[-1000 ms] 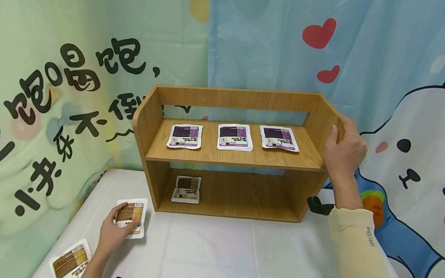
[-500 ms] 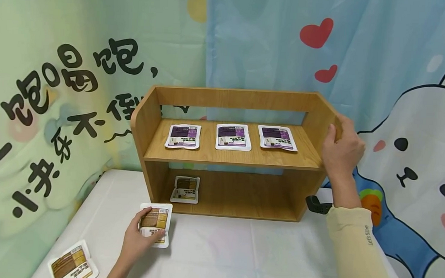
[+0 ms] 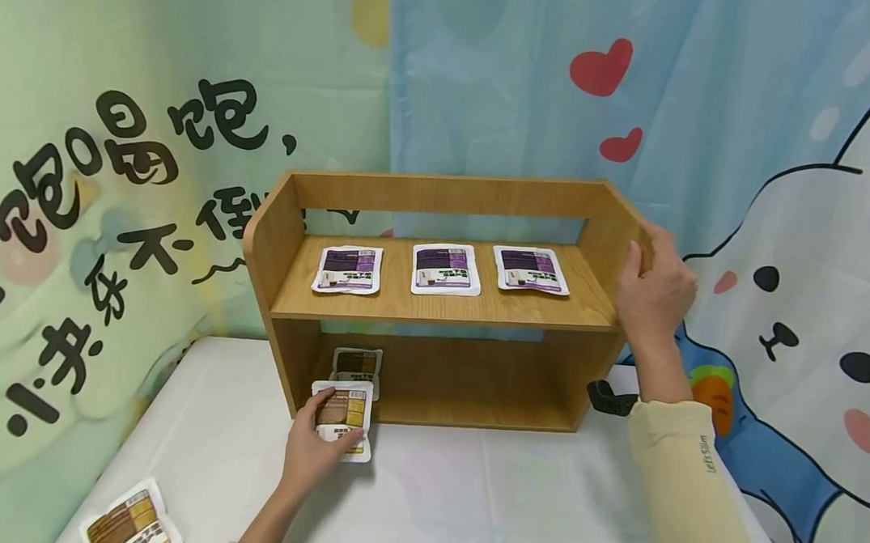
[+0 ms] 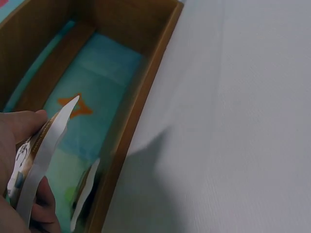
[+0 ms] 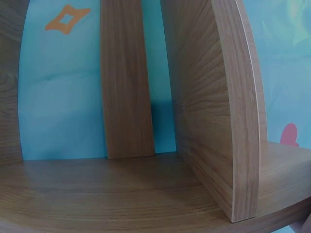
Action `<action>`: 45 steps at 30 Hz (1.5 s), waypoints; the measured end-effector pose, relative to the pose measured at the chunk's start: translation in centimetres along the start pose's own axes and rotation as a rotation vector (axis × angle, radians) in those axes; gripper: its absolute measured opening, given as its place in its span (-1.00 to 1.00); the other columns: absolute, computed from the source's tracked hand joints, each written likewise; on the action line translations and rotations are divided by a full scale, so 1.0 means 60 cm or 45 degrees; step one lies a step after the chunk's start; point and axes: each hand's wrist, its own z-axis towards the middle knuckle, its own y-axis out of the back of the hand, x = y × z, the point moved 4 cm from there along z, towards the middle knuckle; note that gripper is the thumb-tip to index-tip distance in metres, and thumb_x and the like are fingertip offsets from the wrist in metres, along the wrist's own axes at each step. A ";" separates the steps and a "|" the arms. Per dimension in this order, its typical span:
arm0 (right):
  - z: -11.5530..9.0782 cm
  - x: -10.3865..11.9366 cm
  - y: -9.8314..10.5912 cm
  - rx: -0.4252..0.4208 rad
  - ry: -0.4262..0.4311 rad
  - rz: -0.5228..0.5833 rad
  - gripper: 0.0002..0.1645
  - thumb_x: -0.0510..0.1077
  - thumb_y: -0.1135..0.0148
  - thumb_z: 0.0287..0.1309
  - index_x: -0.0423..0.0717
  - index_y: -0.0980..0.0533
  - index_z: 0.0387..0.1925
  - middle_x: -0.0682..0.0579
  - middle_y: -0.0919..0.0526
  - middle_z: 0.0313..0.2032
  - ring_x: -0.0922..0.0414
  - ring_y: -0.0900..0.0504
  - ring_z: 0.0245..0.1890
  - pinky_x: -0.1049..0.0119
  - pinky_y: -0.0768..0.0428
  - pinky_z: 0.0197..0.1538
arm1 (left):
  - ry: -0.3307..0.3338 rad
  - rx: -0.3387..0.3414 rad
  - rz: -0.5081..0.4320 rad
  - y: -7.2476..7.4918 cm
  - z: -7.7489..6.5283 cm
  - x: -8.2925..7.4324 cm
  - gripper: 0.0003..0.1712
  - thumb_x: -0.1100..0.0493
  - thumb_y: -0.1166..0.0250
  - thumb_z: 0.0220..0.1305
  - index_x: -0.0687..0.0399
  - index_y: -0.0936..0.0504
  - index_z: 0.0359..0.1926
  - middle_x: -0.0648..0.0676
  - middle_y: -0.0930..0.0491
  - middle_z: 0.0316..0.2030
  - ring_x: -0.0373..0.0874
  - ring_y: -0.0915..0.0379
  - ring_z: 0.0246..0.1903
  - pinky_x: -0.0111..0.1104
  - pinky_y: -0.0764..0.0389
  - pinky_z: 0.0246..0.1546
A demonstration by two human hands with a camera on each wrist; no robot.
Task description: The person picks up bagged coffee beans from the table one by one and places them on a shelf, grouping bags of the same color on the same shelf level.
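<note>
My left hand (image 3: pixel 315 452) pinches a brown-and-white food pouch (image 3: pixel 343 417) by its sides, in front of the lower shelf's left end. In the left wrist view the thumb and fingers clasp this pouch (image 4: pixel 43 155) on edge. Another brown pouch (image 3: pixel 361 364) stands inside the lower compartment, partly covered by the held one. My right hand (image 3: pixel 656 289) grips the right side panel of the wooden shelf (image 3: pixel 447 321). Three purple-and-white pouches (image 3: pixel 446 269) lie in a row on the upper shelf. The right wrist view shows only the shelf's boards (image 5: pixel 209 97), with no fingers.
One more brown pouch (image 3: pixel 135 522) lies on the white tabletop (image 3: pixel 425 506) at the front left. Printed curtains (image 3: pixel 486 104) hang behind and beside the shelf. A dark strap piece (image 3: pixel 612 398) is at the right wrist.
My left hand has carried its pouch rightward across the table to the lower shelf's front. The right hand keeps its hold on the side panel. The head view has shifted slightly.
</note>
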 end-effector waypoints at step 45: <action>0.000 -0.005 0.002 -0.028 0.034 0.010 -0.60 -0.04 -0.08 0.40 -0.19 -0.53 0.10 -0.22 -0.67 -0.07 -0.22 -0.65 -0.21 -0.11 -0.59 -0.19 | 0.006 0.242 -0.048 -0.251 0.123 -0.059 -0.15 0.03 -0.51 0.01 0.08 -0.36 0.32 0.22 -0.40 0.22 0.21 -0.34 0.17 0.06 -0.37 0.10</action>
